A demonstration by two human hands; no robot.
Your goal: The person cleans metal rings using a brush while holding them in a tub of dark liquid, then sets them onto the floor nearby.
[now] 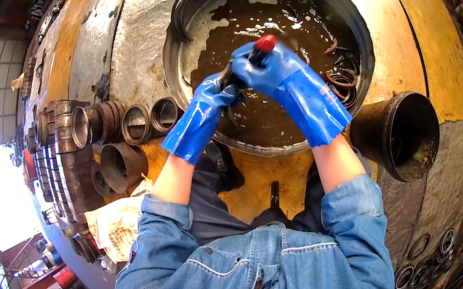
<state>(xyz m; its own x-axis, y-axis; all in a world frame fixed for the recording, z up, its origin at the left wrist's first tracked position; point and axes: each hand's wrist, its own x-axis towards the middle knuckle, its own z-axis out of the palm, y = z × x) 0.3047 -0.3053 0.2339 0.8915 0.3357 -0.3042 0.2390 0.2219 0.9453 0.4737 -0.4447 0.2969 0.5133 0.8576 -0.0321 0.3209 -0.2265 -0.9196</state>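
Both my hands wear blue rubber gloves and meet over a wide round tub [171, 66] of murky brown liquid. My right hand [271, 68] is closed round a dark-handled tool with a red end [265, 43]; its working end is hidden by the gloves. Just below and to the left, my left hand [212, 92] is closed on a dark curved metal part [233, 119], which looks like a ring and is mostly hidden. The two gloves touch or nearly touch. Several dark rings [342, 80] lie at the tub's right inner side.
A large dark metal cylinder [414, 136] lies on its side right of the tub. Several metal rings and sleeves [136, 123] stand in rows at the left. A crumpled tan bag [116, 223] lies by my left elbow. More rings [414, 277] rest at the lower right.
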